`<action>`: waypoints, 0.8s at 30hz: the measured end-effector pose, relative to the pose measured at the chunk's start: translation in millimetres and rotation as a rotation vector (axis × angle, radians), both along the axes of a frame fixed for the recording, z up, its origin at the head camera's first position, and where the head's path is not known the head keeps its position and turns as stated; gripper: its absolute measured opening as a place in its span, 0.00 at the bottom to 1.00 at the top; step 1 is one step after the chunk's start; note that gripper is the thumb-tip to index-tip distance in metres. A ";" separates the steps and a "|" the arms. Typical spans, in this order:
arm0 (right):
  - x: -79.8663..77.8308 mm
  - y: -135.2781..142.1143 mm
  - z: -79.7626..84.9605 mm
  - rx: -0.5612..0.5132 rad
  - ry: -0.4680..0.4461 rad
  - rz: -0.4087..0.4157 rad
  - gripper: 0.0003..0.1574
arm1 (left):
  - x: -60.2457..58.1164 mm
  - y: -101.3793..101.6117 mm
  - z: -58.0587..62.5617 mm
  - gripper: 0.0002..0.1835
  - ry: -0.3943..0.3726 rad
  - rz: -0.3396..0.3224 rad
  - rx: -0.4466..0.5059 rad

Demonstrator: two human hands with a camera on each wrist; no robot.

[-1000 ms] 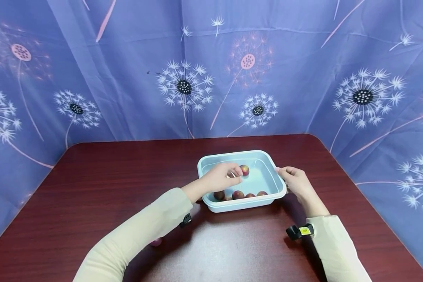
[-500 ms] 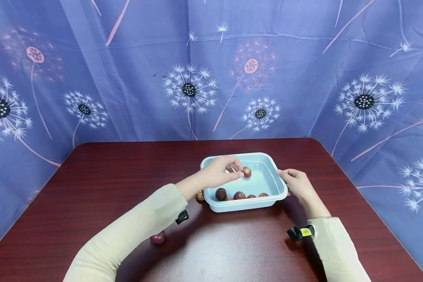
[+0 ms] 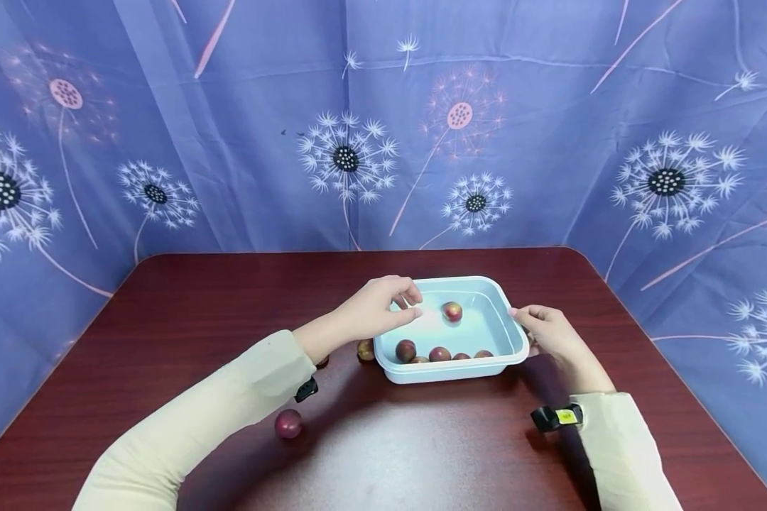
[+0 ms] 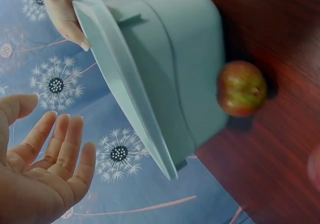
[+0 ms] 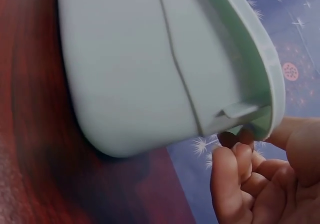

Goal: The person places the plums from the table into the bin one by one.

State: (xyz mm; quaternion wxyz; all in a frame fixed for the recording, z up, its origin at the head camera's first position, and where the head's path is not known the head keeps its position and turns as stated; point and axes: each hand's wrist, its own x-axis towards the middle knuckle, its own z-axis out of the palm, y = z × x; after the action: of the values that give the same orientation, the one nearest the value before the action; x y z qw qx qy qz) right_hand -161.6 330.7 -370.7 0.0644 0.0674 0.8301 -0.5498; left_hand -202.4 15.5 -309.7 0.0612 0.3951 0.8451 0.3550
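Observation:
A light blue plastic basin [image 3: 444, 373] stands on the table. Inside it one red-yellow plum [image 3: 452, 311] lies toward the back, and several darker plums [image 3: 405, 350] line the front wall. My left hand [image 3: 380, 311] hovers over the basin's left rim, holding nothing; the left wrist view shows its fingers [image 4: 75, 139] spread and relaxed. On the right side my right hand [image 3: 555, 344] pinches the basin's rim, thumb on top and fingers [image 5: 225, 176] curled beneath. Just outside the left wall sits a red-green plum [image 4: 242, 89].
Nearer the front, a purple-red plum [image 3: 288, 424] lies on the dark red wooden table [image 3: 396, 454]. Another dark fruit [image 3: 322, 362] is partly hidden by the left wrist. A blue curtain with dandelion prints [image 3: 256, 142] hangs behind the table.
My left hand has drawn back leftward from the plum at the back of the basin, leaving it lying there. My right hand keeps its hold on the rim.

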 end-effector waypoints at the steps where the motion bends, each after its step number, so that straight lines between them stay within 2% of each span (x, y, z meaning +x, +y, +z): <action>1: 0.4 0.7 0.6 0.003 -0.006 0.007 0.24 | 0.5 -1.8 0.2 0.12 0.008 0.000 -0.008; 10: 3.0 4.6 4.1 -0.038 -0.028 0.052 0.19 | 6.4 -21.7 4.7 0.09 0.089 -0.010 -0.045; 17: 2.8 8.4 4.1 -0.032 -0.053 0.062 0.22 | 4.9 -38.9 -0.2 0.07 0.177 -0.016 -0.068; 20: 3.0 8.2 3.2 -0.042 -0.055 0.060 0.21 | 5.8 -46.1 -4.6 0.06 0.182 0.020 -0.066; 24: 3.6 7.0 2.8 -0.058 -0.053 0.052 0.19 | 8.8 -54.4 -15.0 0.06 0.123 0.146 -0.033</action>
State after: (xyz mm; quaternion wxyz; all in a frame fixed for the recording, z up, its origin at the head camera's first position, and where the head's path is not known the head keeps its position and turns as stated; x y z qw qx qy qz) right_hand -158.0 337.7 -368.0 0.1024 0.0585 0.8134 -0.5697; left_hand -193.5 -39.0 -324.6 -0.0103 0.3523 0.8796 0.3196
